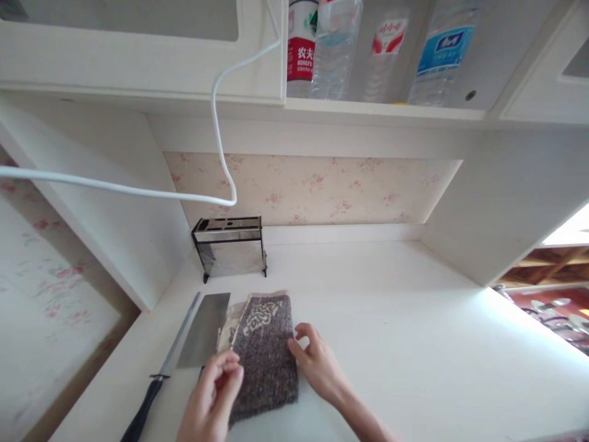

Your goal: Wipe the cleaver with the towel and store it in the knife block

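Note:
A folded dark grey-brown towel (264, 362) with a pale flower pattern lies on the white counter, its lighter layer (230, 324) showing along the left side. My left hand (212, 396) is closed, with thumb and fingers pinched at the towel's left edge. At the opposite edge, my right hand (318, 363) has thumb and forefinger curled into a pinch on the cloth. A cleaver (205, 331) lies flat just left of the towel, its handle mostly hidden behind my left hand. Farther left rests a sharpening steel (159, 376) with a black handle.
A metal-and-black knife block (232, 248) stands toward the back left of the counter (391, 331). Overhead, a shelf (368, 109) holds several plastic bottles (335, 52). A white cable (221, 135) hangs across the upper left. Cutlery (556, 313) shows at the far right.

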The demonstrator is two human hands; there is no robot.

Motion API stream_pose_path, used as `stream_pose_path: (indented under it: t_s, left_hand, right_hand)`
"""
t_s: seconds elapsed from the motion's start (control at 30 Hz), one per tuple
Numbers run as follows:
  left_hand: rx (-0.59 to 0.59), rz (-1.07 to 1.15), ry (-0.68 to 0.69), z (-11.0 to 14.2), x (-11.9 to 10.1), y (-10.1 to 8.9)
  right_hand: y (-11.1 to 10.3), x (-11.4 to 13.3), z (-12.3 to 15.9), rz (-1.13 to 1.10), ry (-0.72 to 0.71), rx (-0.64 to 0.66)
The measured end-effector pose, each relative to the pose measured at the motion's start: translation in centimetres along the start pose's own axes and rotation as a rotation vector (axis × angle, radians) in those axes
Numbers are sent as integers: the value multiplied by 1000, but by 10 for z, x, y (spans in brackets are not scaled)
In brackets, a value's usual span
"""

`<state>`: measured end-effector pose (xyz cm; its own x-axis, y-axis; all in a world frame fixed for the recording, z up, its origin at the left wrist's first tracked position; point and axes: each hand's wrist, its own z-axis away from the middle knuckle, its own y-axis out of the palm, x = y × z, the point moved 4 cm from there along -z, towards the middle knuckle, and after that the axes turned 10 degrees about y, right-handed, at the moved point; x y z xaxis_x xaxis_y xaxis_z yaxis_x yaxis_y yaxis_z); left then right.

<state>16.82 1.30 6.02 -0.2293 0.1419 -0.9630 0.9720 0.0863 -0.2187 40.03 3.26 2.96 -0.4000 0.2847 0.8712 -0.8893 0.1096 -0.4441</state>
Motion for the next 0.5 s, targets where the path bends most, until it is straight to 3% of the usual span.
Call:
stream_pose_path:
  t_s: [0.07,0.17,0.27,0.37,0.5]
  left_hand:
    - [11,48,-3,-46,-7,-22]
    - [-172,118,67,-125,-8,-54]
    - [-295,142,131,-194,-4,-70]
    - [-347,167,127,-240,-2,-76]
    - [-258,233,149,-270,-6,-70]
  right_hand:
    - [-2,18,-24,-16,-33,-43]
    - [1,56,-66,-132,-35,-18]
    - [8,102,-104,-260,-16,61]
    - [12,141,-134,-287,-30,64]
    - [16,167,-161,-314,-48,62]
